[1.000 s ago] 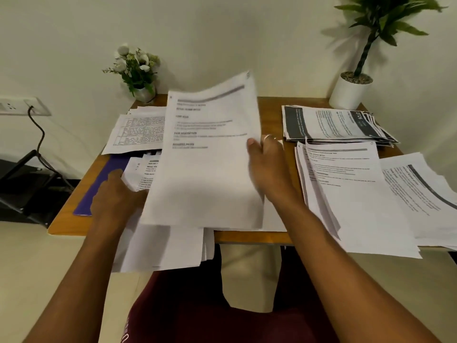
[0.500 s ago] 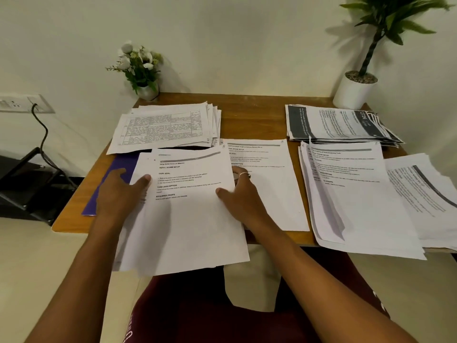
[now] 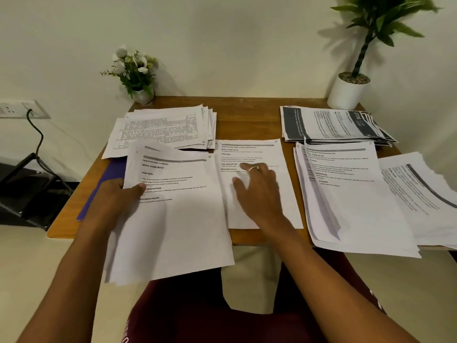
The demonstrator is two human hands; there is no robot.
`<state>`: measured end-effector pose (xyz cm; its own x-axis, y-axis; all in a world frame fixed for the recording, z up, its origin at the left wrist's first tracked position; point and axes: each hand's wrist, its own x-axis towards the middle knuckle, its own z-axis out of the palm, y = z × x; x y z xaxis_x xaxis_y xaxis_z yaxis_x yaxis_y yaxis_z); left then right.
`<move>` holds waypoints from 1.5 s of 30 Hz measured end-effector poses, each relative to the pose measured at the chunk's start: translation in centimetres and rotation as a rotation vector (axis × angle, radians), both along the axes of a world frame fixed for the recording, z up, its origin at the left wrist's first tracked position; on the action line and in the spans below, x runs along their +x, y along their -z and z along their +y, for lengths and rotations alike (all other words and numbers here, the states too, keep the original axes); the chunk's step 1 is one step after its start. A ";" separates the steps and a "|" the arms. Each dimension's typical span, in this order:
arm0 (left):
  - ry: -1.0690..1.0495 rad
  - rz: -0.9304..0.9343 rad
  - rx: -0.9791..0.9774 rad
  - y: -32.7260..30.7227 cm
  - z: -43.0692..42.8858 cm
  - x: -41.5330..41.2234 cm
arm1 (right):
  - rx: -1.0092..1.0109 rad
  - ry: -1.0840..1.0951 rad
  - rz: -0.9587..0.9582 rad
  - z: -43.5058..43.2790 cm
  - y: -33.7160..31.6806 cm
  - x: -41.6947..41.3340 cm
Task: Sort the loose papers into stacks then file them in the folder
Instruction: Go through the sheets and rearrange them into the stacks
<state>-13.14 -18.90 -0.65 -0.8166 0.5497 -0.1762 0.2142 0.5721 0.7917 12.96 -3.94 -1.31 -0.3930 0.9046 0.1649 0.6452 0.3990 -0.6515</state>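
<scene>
Head view. The left hand (image 3: 116, 196) grips a sheaf of loose papers (image 3: 178, 226) at its left edge. The thumb is pressed on the top sheet and the fingers are hidden beneath. The sheaf is thin white printed paper, slightly bowed, and its near end overhangs the wooden table (image 3: 247, 112).

Under that grip and to its left, a flat purple folder (image 3: 99, 194) lies on the wood, mostly covered. Beyond the grip sits a fanned stack of grid-printed sheets (image 3: 160, 129).

The right hand (image 3: 257, 194) lies flat, fingers straight and slightly spread, holding nothing (a metal ring (image 3: 253, 168) shows on one finger). It rests on a single printed sheet (image 3: 286, 194), whose left edge the sheaf overlaps.

Right of that hand lies a ragged-edged stack (image 3: 358, 206), and beyond it a further curled stack (image 3: 425, 194). Behind both sits a dark-banded stack (image 3: 329, 125).

At the far corners stand a small flower pot (image 3: 142, 94) and a smooth white cylindrical planter (image 3: 347, 92).
</scene>
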 end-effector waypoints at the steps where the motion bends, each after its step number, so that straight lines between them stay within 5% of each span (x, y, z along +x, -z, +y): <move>1: -0.003 -0.012 0.016 0.2 0.0 -0.1 | 0.058 0.064 -0.060 0.9 -0.1 0.8; 8: 0.013 -0.085 0.041 2.1 0.5 -0.9 | -0.164 0.206 -0.311 4.3 0.5 3.3; 17: 0.047 -0.023 0.085 2.2 1.2 -0.6 | -0.275 0.224 -0.018 5.6 -1.5 3.9; 24: 0.093 -0.163 0.175 1.9 2.9 2.0 | -0.061 0.262 0.190 4.3 -6.7 4.8; 32: 0.128 -0.170 0.213 1.8 5.0 4.7 | 0.042 -0.106 0.140 0.8 -10.4 3.8; 38: 0.139 -0.193 0.248 1.8 4.9 5.6 | 0.185 -0.109 0.259 -1.2 -13.6 3.9; 41: 0.107 -0.276 0.269 2.0 4.9 5.3 | 0.068 -0.102 0.489 -0.2 -13.7 3.8; 45: 0.088 -0.432 0.285 1.7 5.2 5.2 | -0.234 -0.035 0.305 2.1 -8.9 3.3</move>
<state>-7.90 -13.73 -2.37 -0.6511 0.6881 -0.3203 -0.1284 0.3160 0.9400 16.21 -1.82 7.63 -0.3893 0.9185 0.0696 0.3964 0.2353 -0.8874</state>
